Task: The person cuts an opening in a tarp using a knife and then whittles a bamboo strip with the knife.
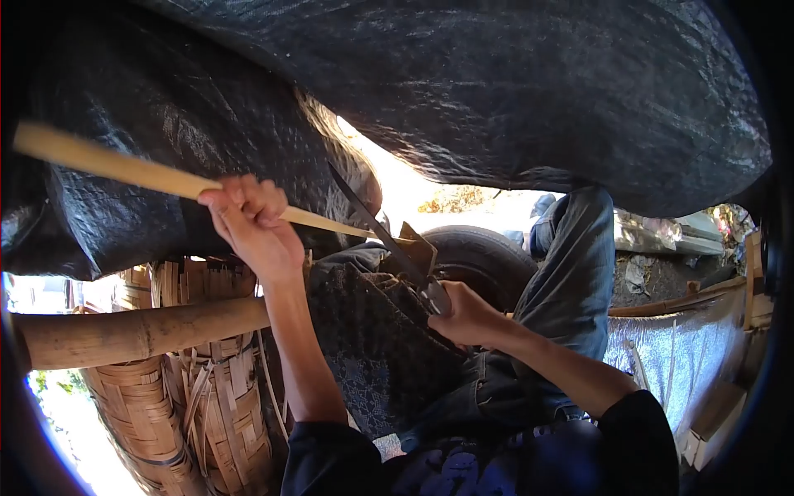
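My left hand is closed around a long, pale bamboo strip, raised in front of me. The strip slants from the upper left down toward the middle, and its far left end is blurred. In my right hand is the handle of a knife with a long dark blade pointing up and left. The blade crosses the lower end of the strip; whether they touch I cannot tell. Just behind the blade is a small brownish flat piece. A dark patterned cloth covers my leg below the strip.
A black tarp hangs low overhead. At left, a thick bamboo pole runs across woven bamboo rolls. A tire lies beyond my knees. Silvery sheeting and wood pieces are at right.
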The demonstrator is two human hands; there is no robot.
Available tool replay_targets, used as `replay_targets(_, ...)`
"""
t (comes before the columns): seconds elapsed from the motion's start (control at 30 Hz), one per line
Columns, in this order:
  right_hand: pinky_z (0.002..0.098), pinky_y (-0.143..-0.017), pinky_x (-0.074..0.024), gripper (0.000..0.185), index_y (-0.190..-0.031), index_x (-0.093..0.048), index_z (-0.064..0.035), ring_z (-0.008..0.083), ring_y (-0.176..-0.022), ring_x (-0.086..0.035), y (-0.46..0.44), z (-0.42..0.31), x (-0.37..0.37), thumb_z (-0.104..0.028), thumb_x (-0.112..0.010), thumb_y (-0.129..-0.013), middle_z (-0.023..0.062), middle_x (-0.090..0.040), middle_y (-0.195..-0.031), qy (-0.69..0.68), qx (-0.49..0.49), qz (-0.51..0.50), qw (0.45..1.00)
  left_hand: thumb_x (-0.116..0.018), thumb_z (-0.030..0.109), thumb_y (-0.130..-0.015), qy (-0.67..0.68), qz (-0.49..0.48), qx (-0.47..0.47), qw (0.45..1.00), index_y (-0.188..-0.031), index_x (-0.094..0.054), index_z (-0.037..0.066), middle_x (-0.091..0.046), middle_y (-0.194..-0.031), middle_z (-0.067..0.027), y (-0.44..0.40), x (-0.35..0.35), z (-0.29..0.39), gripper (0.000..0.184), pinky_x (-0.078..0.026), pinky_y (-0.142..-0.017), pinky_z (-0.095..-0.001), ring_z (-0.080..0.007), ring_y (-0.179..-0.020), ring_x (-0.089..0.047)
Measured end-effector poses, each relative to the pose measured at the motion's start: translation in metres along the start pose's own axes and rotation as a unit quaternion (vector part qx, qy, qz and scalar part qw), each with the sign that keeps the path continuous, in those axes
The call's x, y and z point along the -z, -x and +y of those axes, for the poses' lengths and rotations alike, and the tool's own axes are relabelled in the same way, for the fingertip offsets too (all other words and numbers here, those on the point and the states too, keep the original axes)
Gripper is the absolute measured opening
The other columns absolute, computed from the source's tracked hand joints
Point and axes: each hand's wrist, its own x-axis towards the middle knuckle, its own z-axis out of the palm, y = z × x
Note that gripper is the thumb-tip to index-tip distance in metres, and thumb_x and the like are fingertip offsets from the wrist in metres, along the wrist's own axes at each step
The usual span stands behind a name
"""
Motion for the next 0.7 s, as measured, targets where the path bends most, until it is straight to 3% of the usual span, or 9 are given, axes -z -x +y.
replay_targets(0.07,0.0289,-0.038,-0.0392,0.016,-0.086,-0.05,0.0028,0.0132,-0.041,-0.049,0.009,-0.027,0.014,-0.005,-0.054,-0.072,0.007,-0.052,-0.056,0.031,-0.059,0.006,0.998,-0.043,0.051,-0.088,-0.014,-0.001,-0.009,1.0,-0.072,-0.036,0.012,-0.022,-0.056,0.0051,0.002,0.002,-0.001,0.042,-0.016,-0.044,-0.0213,-0.005,-0.048,-0.016)
replay_targets(0.13,0.0288,-0.04,-0.039,0.018,-0.088,-0.05,0.0028,0.0129,-0.042,-0.05,0.016,-0.036,0.012,-0.006,-0.054,-0.072,0.006,-0.051,-0.056,0.016,-0.033,0.028,0.999,-0.043,0.05,-0.088,-0.009,-0.004,-0.009,1.0,-0.072,-0.037,0.012,-0.023,-0.056,0.0052,0.002,-0.002,0.001,0.042,-0.015,-0.044,-0.0213,-0.0047,-0.047,-0.017)
replay_targets(0.2,0.0282,-0.039,-0.0385,0.02,-0.09,-0.049,0.0032,0.012,-0.042,-0.049,0.02,-0.046,0.015,-0.005,-0.054,-0.072,0.0048,-0.049,-0.055,0.019,0.051,0.046,0.997,-0.043,0.05,-0.088,-0.002,-0.009,-0.01,1.0,-0.071,-0.036,0.012,-0.023,-0.056,0.0052,0.0,0.001,0.0,0.042,-0.015,-0.044,-0.0213,-0.0047,-0.047,-0.017)
replay_targets(0.37,0.0274,-0.036,-0.0368,0.019,-0.09,-0.05,0.0026,0.0107,-0.041,-0.048,-0.003,0.011,-0.007,-0.005,-0.052,-0.072,0.0041,-0.048,-0.054,-0.042,-0.059,-0.017,0.997,-0.043,0.048,-0.088,0.011,-0.022,0.005,1.0,-0.069,-0.033,0.014,-0.019,-0.057,0.0046,0.0,0.0,0.002,0.041,-0.016,-0.045,-0.0217,-0.0058,-0.048,-0.017)
replay_targets(0.47,0.0275,-0.037,-0.0373,0.021,-0.091,-0.05,0.0025,0.0112,-0.042,-0.048,0.007,-0.026,0.013,-0.005,-0.053,-0.072,0.0045,-0.049,-0.055,0.008,-0.041,0.003,0.999,-0.043,0.048,-0.088,0.005,-0.003,0.002,1.0,-0.068,-0.032,0.014,-0.019,-0.057,0.0045,0.003,0.012,0.001,0.041,-0.016,-0.044,-0.0217,-0.006,-0.048,-0.016)
replay_targets(0.6,0.0296,-0.043,-0.0395,0.024,-0.093,-0.049,0.0027,0.0132,-0.048,-0.051,0.015,-0.046,0.012,-0.006,-0.053,-0.071,0.0058,-0.05,-0.061,0.027,0.074,0.072,0.994,-0.043,0.048,-0.088,0.01,-0.014,0.001,1.0,-0.068,-0.031,0.014,-0.019,-0.058,0.0046,-0.001,0.009,0.002,0.042,-0.016,-0.044,-0.0217,-0.0059,-0.048,-0.017)
replay_targets(0.7,0.0327,-0.049,-0.0415,0.023,-0.091,-0.049,0.0031,0.0169,-0.053,-0.054,0.005,-0.009,-0.004,-0.008,-0.054,-0.071,0.0071,-0.05,-0.061,-0.014,0.022,0.032,0.999,-0.042,0.049,-0.089,0.0,-0.009,-0.001,1.0,-0.068,-0.032,0.013,-0.019,-0.057,0.0049,0.0,0.003,0.002,0.042,-0.016,-0.044,-0.0216,-0.0055,-0.048,-0.016)
